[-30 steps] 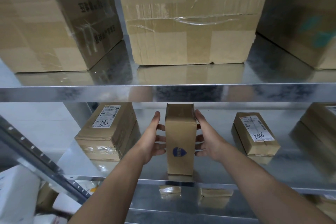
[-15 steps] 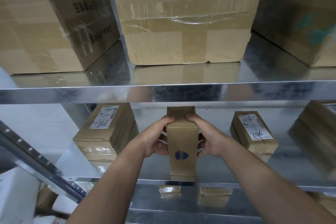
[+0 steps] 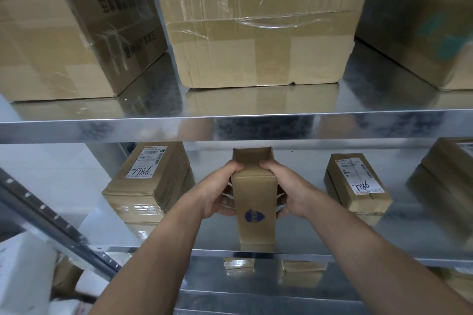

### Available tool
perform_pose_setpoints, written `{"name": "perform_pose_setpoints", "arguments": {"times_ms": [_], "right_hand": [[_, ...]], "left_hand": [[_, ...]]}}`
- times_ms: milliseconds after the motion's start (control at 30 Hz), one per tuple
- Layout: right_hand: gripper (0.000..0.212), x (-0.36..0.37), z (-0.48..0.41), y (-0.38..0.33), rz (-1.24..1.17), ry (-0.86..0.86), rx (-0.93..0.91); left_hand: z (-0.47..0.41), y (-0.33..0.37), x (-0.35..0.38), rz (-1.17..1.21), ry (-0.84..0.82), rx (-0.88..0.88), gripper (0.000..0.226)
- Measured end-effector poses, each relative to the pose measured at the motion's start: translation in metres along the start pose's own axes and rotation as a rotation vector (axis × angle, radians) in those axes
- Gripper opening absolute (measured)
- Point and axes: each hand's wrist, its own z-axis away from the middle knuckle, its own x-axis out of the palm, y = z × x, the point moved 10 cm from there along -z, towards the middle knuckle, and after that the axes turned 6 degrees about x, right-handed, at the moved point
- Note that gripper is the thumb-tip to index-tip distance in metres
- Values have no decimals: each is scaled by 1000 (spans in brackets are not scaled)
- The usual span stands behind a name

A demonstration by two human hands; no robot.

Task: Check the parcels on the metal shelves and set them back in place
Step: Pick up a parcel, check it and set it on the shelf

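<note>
Now left hand and right hand, open before, grip the tall brown cardboard parcel; check likely starting.

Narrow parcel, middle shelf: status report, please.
Left hand, right hand grip narrow parcel. Upright at shelf front. Left labelled parcel, right labelled parcel clear of it.

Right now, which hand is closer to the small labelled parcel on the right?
Right. The right hand grips the upright stamped parcel just left of the labelled parcel, not touching it; the left hand grips the upright parcel's other side, farther away.
</note>
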Motion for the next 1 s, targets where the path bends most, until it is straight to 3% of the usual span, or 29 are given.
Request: {"name": "perform_pose_setpoints", "arguments": {"times_ms": [167, 367, 533, 767, 1000], "right_hand": [[54, 0, 1, -3, 21, -3, -26], [82, -4, 3, -14, -79, -3, -104], [66, -11, 1, -16, -244, 10, -102], [33, -8, 1, -12, -184, 42, -142], [24, -6, -4, -4, -174, 71, -193]], "left_hand": [[1, -1, -1, 26, -5, 0, 41], [1, 0, -10, 94, 10, 43, 33], [0, 1, -14, 261, -13, 34, 40], [-2, -11, -13, 274, 42, 22, 61], [1, -13, -3, 169, 53, 63, 47]]}}
